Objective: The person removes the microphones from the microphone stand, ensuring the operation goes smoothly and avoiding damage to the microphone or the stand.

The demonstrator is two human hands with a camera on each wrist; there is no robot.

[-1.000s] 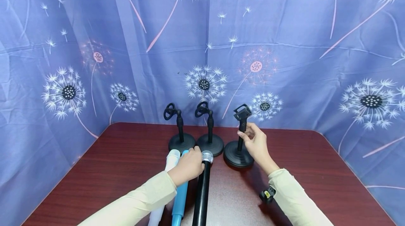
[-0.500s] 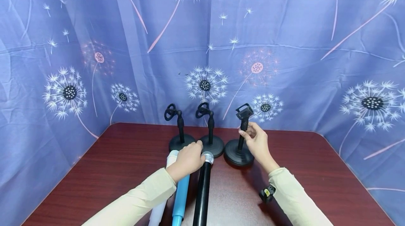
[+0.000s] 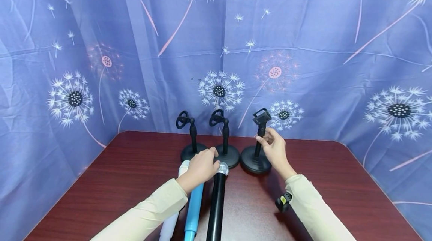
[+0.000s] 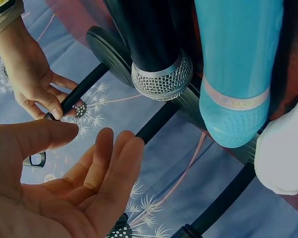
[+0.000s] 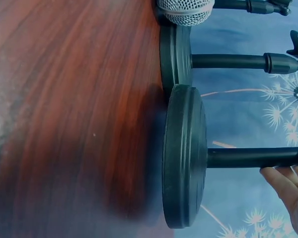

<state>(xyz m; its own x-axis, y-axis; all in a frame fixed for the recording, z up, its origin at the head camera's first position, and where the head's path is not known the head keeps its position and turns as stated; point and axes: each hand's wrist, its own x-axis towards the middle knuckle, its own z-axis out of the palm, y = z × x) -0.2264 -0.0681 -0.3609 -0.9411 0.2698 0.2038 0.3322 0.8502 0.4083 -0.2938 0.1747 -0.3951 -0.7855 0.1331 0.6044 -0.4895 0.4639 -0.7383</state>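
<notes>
My right hand (image 3: 276, 151) grips the stem of the right-hand black microphone stand (image 3: 255, 160), below its clip. In the right wrist view its round base (image 5: 185, 158) stands close to the tabletop; whether it touches is unclear. My left hand (image 3: 201, 169) hovers over the microphones with loosely bent fingers, holding nothing, as the left wrist view confirms. Beneath and beside it lie a black microphone (image 3: 217, 205) with a silver mesh head, a blue microphone (image 3: 194, 209) and a white microphone (image 3: 183, 167), the last two partly hidden by my left arm.
Two more black microphone stands with ring-like holders, the left stand (image 3: 193, 138) and the middle stand (image 3: 226, 139), stand at the back of the red-brown table (image 3: 135, 166). A blue curtain (image 3: 162, 83) with dandelion prints hangs behind. A small black device (image 3: 283, 201) sits at my right wrist.
The right-hand stand has shifted slightly toward the back, still in my right hand's grip. My left hand has risen a little away from the microphones, its fingers reaching farther forward.
</notes>
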